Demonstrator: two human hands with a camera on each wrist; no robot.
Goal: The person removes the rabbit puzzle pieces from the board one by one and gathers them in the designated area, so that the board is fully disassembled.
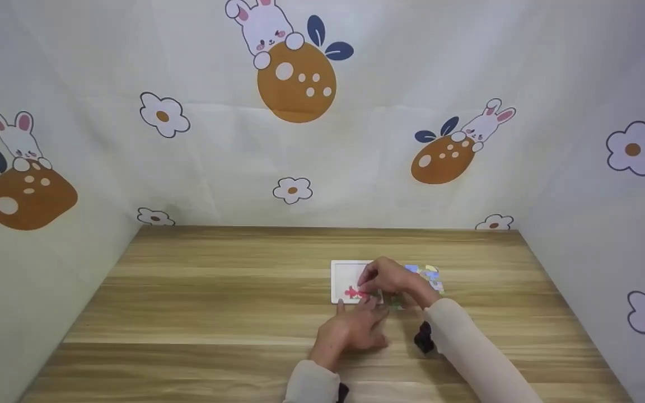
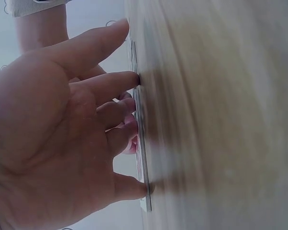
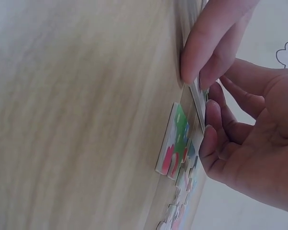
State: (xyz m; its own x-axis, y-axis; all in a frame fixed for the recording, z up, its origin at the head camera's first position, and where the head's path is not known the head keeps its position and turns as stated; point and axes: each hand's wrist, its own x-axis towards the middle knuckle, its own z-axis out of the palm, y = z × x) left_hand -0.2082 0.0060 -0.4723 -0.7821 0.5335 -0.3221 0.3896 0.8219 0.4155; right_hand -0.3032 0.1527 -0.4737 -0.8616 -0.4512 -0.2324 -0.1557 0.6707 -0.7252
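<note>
A white puzzle tray (image 1: 334, 280) lies on the table, with red-pink puzzle pieces (image 1: 350, 292) in its lower part. My left hand (image 1: 351, 330) rests at the tray's near edge, its fingers spread. In the left wrist view, several fingertips (image 2: 134, 79) touch the tray's thin rim (image 2: 143, 167). My right hand (image 1: 391, 276) reaches over the tray's right side with curled fingers, pinching a small puzzle piece against the tray; the fingers mostly hide that piece. Right beside the tray, a green and red puzzle piece (image 3: 175, 139) lies flat.
More loose puzzle pieces (image 1: 433, 274) are grouped on the wooden table (image 1: 199, 302) to the right of the tray, partly behind my right wrist. A pale curtain (image 1: 216, 151) with rabbits and flowers surrounds the table's back and sides.
</note>
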